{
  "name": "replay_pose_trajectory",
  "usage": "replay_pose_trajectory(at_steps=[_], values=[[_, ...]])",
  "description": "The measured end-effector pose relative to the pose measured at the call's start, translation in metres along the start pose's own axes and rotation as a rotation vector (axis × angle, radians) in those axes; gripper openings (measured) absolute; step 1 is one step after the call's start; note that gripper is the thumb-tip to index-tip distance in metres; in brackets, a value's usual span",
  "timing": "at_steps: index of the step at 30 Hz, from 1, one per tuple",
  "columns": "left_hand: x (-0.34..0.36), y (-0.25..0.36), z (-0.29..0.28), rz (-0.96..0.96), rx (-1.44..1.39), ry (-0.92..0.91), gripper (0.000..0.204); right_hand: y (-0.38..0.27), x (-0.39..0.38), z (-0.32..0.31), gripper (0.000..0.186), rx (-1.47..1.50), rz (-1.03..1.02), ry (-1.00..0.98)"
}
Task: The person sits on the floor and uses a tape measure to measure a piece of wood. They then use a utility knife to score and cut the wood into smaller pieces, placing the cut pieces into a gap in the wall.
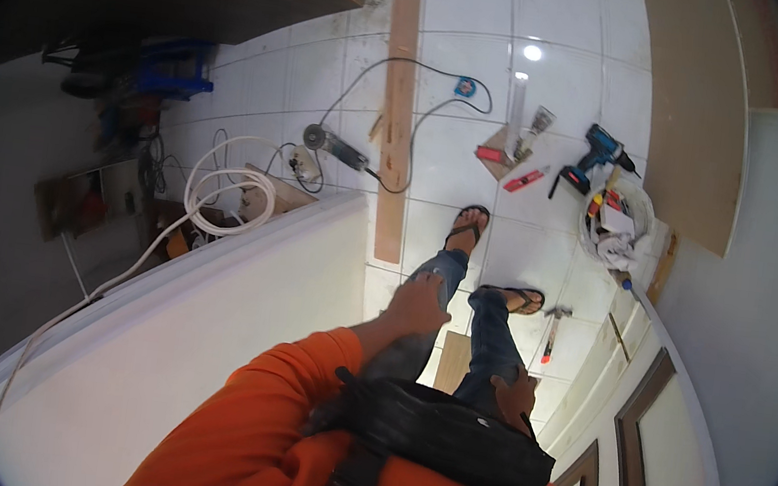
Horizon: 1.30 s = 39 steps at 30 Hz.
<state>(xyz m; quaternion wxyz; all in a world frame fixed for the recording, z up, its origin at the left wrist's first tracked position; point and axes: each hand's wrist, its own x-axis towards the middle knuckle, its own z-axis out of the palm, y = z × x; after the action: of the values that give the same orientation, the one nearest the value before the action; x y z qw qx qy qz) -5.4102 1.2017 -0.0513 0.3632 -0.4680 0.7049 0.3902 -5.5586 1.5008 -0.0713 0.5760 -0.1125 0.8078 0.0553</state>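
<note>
My left hand [418, 303] rests on the left leg of my blue jeans [445, 267], near the knee, with its fingers lying over the cloth and the thumb apart. My right hand [514, 394] lies on the right thigh, fingers apart on the denim. No tool shows in either hand. A black waist bag [443, 434] sits across my orange shirt, just behind the right hand. Beside my right sandal [523, 301], a hammer [551, 335] with a red-tipped handle lies on the tiles.
Ahead lie a long wooden board [394, 147], an angle grinder [338, 147] with its black cord, a red utility knife [526, 178] and a cordless drill [602, 153]. A white bucket [647, 216] holds tools. White panels flank me; a coiled hose [262, 213] hangs over the left one.
</note>
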Motion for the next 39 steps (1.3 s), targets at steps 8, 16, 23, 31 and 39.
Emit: replay_pose_trajectory(at_steps=[8, 16, 23, 31, 39], values=[[0.108, -0.029, 0.082, 0.246, -0.637, -0.213, 0.045, 0.073, 0.142, 0.008, 0.086, 0.089, -0.085, -0.440], [0.307, -0.153, 0.169, 0.201, 0.327, 0.177, 0.060, 0.121, 0.314, -0.011, 0.065, 0.109, -0.378, -0.980], [0.414, -0.265, 0.178, 0.587, 0.449, 0.590, 0.070, 0.067, 0.403, 0.000, 0.046, 0.124, 0.081, -0.868], [0.510, -0.237, 0.245, 0.860, 0.400, 0.666, 0.058, 0.239, 0.457, 0.066, 0.045, 0.315, -0.456, -0.590], [0.527, -0.278, 0.207, 0.944, 0.442, 0.732, 0.050, 0.026, 0.279, 0.072, 0.062, 0.353, 0.145, -0.253]])
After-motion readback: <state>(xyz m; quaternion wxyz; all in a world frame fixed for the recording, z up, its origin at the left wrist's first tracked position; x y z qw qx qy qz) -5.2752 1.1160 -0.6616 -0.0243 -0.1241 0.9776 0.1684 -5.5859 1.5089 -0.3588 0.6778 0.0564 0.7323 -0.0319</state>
